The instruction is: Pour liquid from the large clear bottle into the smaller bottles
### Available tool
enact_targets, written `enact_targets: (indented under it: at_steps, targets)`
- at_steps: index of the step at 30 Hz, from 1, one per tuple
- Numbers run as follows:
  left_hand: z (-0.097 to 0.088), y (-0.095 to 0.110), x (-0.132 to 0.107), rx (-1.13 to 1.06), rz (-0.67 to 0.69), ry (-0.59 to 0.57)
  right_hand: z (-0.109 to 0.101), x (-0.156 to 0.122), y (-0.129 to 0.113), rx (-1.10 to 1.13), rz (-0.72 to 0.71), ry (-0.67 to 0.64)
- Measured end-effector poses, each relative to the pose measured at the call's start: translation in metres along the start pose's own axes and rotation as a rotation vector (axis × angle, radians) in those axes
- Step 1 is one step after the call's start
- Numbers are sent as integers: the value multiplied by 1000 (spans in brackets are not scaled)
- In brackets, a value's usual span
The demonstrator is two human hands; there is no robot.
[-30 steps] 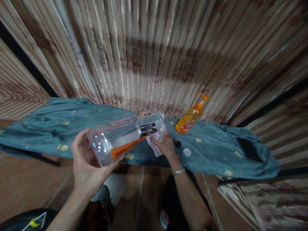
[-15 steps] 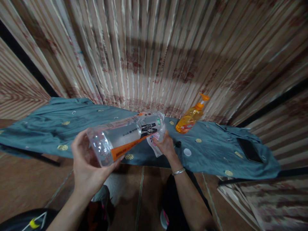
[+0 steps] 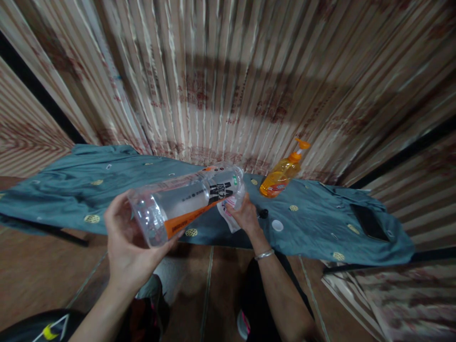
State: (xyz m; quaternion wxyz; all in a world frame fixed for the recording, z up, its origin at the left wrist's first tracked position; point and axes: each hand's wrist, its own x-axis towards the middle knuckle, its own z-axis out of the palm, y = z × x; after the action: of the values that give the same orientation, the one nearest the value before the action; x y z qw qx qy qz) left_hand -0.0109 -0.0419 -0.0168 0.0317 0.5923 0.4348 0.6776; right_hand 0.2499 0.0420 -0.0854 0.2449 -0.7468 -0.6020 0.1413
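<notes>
My left hand (image 3: 130, 249) is wrapped round the base of a large clear plastic bottle (image 3: 185, 197). The bottle has an orange strip and a label with black print, and it lies tilted over the table with its far end up and to the right. My right hand (image 3: 245, 213), with a silvery bangle at the wrist, is closed at that far end. A limp white piece with pink and blue print (image 3: 231, 221) hangs from its fingers against the bottle; whether it is cloth or a packet I cannot tell. The bottle's mouth is hidden.
An orange pump bottle (image 3: 280, 178) of yellow liquid stands at the back of the table with the green patterned cloth (image 3: 306, 228). Near my right hand lie a small black object (image 3: 263, 213) and a white disc (image 3: 277, 225). A black phone (image 3: 368, 222) lies at the right. A striped curtain (image 3: 221, 95) hangs behind.
Almost nothing differs. Both hands and the plastic bottle keep their places, with at most a very slight shift of the left hand.
</notes>
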Motion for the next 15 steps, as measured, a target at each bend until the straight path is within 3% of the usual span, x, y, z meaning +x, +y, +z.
enact_targets:
  at_steps: [15]
  targets:
    - [0,2,2,20,7,-14,0,0,1,7,-24,8]
